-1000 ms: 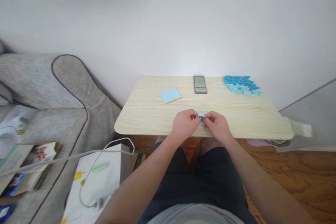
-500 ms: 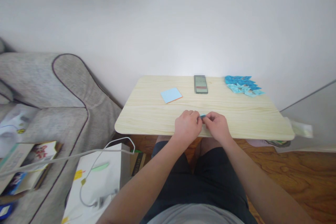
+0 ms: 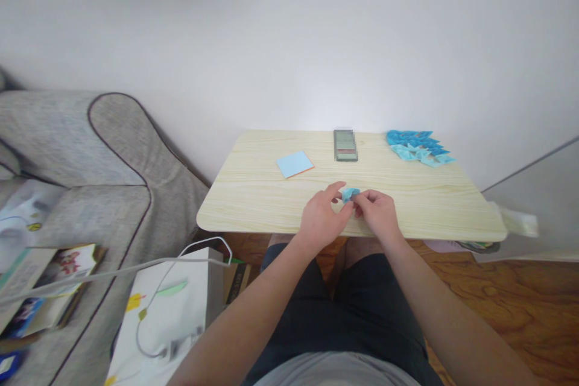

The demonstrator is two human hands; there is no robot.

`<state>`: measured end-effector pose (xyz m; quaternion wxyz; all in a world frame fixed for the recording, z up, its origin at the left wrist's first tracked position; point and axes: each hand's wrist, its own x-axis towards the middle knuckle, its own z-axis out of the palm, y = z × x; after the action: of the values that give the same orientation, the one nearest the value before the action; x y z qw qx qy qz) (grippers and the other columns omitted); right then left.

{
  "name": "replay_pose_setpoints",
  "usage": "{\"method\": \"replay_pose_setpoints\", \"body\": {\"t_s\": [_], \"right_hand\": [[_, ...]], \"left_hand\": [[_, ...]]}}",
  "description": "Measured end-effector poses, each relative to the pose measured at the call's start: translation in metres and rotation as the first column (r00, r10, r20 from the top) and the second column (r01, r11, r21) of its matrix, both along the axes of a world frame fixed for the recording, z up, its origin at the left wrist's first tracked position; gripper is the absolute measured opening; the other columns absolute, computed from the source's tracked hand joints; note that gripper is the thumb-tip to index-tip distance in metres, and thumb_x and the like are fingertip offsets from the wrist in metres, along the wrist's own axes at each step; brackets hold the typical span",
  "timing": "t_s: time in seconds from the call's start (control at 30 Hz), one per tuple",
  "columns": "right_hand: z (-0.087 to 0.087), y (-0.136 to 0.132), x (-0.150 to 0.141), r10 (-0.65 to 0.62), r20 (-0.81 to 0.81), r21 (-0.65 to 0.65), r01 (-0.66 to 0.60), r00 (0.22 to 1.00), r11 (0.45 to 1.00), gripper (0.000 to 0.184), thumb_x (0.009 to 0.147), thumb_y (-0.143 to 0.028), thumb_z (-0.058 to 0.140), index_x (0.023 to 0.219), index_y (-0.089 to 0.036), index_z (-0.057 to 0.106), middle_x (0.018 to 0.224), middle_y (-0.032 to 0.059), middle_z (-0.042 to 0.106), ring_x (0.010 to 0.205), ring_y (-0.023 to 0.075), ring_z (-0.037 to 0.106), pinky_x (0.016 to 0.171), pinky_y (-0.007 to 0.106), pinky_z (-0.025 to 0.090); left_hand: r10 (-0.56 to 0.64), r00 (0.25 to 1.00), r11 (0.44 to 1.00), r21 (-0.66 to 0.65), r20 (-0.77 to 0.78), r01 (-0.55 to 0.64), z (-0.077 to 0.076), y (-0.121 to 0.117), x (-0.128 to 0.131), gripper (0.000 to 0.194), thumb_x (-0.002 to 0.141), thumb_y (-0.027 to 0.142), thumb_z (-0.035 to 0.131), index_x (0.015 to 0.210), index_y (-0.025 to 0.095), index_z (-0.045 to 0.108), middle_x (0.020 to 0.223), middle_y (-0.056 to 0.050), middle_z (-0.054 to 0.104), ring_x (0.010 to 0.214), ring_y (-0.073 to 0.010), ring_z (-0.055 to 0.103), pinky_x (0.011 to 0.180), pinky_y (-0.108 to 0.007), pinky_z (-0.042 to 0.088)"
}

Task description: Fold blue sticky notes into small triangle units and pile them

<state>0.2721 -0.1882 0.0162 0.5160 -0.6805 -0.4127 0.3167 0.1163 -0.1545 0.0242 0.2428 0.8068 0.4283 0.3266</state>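
A small light-blue folded paper piece point(image 3: 349, 194) is held just above the near side of the table. My right hand point(image 3: 376, 210) pinches its right side between thumb and fingers. At its left is my left hand point(image 3: 323, 214), thumb and index finger spread apart around the paper; whether a fingertip touches it I cannot tell. Behind my left hand lies a stack of square paper sheets point(image 3: 295, 164), light blue on top with an orange edge showing. Several folded paper pieces, dark blue point(image 3: 409, 138) and light blue point(image 3: 420, 154), lie in rows at the back right.
A phone point(image 3: 346, 146), its screen blurred, lies near the back edge of the wood-grain table point(image 3: 253, 205). The wall point(image 3: 289, 42) rises behind. On the left are a grey sofa point(image 3: 104, 211), a white cabinet point(image 3: 181, 313) and a pale cable point(image 3: 181, 259) crossing above it.
My left hand has loosened from its pinch, its index finger and thumb now spread. More of the light-blue folded paper shows, while my right hand keeps its hold.
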Motion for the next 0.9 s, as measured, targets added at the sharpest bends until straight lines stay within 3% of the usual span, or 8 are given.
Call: {"method": "replay_pose_setpoints", "body": {"t_s": [0.07,0.17,0.33,0.57,0.73,0.9], "right_hand": [[0.0,0.001,0.001,-0.002,-0.048,0.0,0.002,0.999,1.0,0.023,0.077,-0.036,0.068,0.061,-0.019,0.068,0.051,0.0003,0.063,0.05,0.0139,0.056,0.056,0.026,0.043],[0.0,0.001,0.003,0.002,-0.113,-0.019,-0.004,0.994,1.0,0.022,0.077,-0.036,0.069,0.065,-0.018,0.07,0.058,0.0029,0.068,0.049,0.0128,0.056,0.052,0.026,0.042],[0.004,-0.004,0.004,0.03,-0.177,-0.082,-0.045,0.984,0.996,0.024,0.078,-0.038,0.068,0.066,-0.017,0.067,0.064,0.0055,0.071,0.045,0.012,0.057,0.044,0.024,0.04],[0.007,-0.012,0.01,0.153,-0.128,-0.145,-0.172,0.98,0.974,0.025,0.083,-0.037,0.066,0.067,-0.018,0.066,0.066,0.0048,0.071,0.05,0.0128,0.062,0.046,0.022,0.047],[0.014,-0.018,0.016,0.194,-0.076,-0.146,-0.203,0.978,0.968,0.019,0.082,-0.037,0.069,0.089,-0.02,0.07,0.08,0.004,0.075,0.063,0.0158,0.069,0.052,0.023,0.054],[0.023,-0.021,0.02,0.192,-0.049,-0.093,-0.196,0.98,0.976,0.031,0.079,-0.035,0.072,0.107,-0.023,0.073,0.101,0.0044,0.077,0.082,0.0183,0.071,0.06,0.025,0.058]], "left_hand": [[-0.022,0.997,1.0,-0.005,0.08,0.022,0.0,-0.001,0.001,0.049,0.09,0.029,0.069,0.136,0.03,0.055,0.116,-0.001,0.074,0.1,-0.019,0.069,0.087,-0.032,0.056],[-0.057,0.993,0.997,0.057,0.1,0.052,0.0,-0.001,0.001,0.034,0.09,0.02,0.065,0.123,0.028,0.061,0.113,-0.001,0.073,0.101,-0.0189,0.067,0.092,-0.034,0.054],[-0.092,0.994,0.987,0.136,0.064,0.082,0.002,0.003,-0.001,0.013,0.094,0.022,0.061,0.106,0.025,0.065,0.103,-0.002,0.072,0.101,-0.0199,0.066,0.092,-0.035,0.052],[-0.18,0.982,0.978,0.122,0.058,0.172,0.005,0.007,-0.007,0.014,0.092,0.017,0.061,0.103,0.024,0.065,0.098,-0.001,0.071,0.098,-0.0191,0.065,0.09,-0.034,0.051],[-0.233,0.97,0.969,0.098,0.07,0.226,0.006,0.009,-0.012,0.012,0.093,0.018,0.061,0.102,0.024,0.067,0.098,-0.001,0.072,0.099,-0.0187,0.065,0.091,-0.033,0.052],[-0.278,0.959,0.959,0.078,0.054,0.274,0.01,0.011,-0.015,0.01,0.092,0.02,0.064,0.098,0.025,0.069,0.098,0.0,0.074,0.099,-0.0193,0.066,0.092,-0.034,0.052]]}}
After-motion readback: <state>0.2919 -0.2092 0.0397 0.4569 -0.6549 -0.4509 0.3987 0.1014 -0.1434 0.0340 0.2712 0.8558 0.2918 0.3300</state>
